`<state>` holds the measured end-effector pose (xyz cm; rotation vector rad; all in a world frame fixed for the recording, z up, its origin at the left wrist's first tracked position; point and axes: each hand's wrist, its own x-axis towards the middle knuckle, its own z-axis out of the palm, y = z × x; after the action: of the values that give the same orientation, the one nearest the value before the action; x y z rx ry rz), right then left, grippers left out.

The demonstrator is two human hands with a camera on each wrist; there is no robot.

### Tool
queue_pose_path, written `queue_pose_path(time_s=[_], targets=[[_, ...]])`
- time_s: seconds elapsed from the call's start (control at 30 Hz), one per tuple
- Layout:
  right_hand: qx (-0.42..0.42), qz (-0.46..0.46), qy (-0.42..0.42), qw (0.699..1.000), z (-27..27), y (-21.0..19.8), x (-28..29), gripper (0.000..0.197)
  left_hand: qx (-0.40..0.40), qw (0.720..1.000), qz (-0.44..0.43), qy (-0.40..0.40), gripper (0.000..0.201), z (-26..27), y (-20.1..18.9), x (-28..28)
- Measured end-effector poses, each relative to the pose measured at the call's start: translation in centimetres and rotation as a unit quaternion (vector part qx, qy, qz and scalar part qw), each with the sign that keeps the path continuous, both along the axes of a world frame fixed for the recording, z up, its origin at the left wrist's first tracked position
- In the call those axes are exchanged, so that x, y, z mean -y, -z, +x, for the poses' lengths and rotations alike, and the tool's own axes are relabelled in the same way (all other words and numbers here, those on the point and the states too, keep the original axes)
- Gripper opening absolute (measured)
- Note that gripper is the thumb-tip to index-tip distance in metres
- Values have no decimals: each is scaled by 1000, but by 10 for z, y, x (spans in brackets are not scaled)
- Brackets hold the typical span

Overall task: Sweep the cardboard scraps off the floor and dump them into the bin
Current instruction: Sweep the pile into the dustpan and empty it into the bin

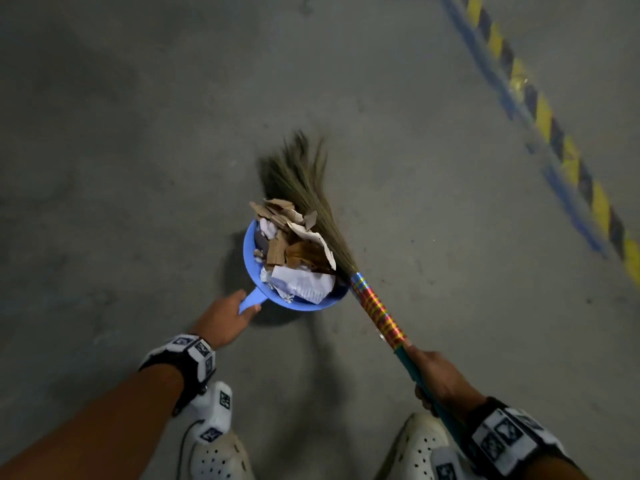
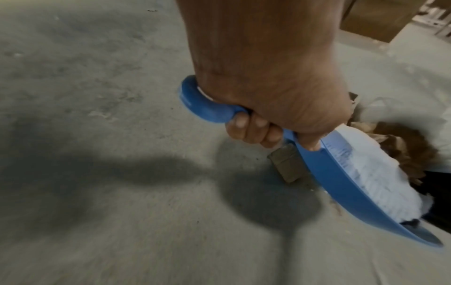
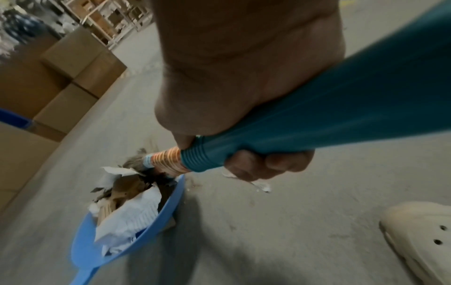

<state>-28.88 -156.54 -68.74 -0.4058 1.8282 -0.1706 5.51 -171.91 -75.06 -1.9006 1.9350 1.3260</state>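
A blue dustpan (image 1: pixel 252 258) hangs above the grey floor, heaped with brown cardboard scraps (image 1: pixel 277 220) and crumpled white paper (image 1: pixel 304 282). My left hand (image 1: pixel 225 317) grips its blue handle (image 2: pixel 207 110), fingers curled underneath. My right hand (image 1: pixel 440 379) grips the teal handle (image 3: pixel 341 108) of a grass broom. The broom's bristles (image 1: pixel 298 171) lie against the far right side of the pile in the dustpan (image 3: pixel 151 231). A striped foil wrap (image 1: pixel 377 310) covers the broom neck. No bin is in view.
Bare concrete floor lies all around. A yellow-and-black striped line with a blue edge (image 1: pixel 543 112) runs diagonally at the right. Stacked cardboard boxes (image 3: pixel 73 77) and shelving stand beyond. My white clogs (image 1: pixel 221 459) (image 3: pixel 419 237) are below.
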Motion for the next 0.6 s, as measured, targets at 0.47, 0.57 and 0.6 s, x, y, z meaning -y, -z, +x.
queue_pose_path(time_s=[0.47, 0.57, 0.6], targets=[[-29, -57, -43, 997, -21, -402, -21, 48, -70, 992, -35, -98, 22, -9, -400, -61], [-24, -79, -74, 994, -27, -452, -35, 47, -84, 986, -63, -129, 24, -12, -449, -89], [-20, -89, -85, 992, -29, -465, -37, 47, -88, 983, -73, -141, 25, -14, -462, -99]])
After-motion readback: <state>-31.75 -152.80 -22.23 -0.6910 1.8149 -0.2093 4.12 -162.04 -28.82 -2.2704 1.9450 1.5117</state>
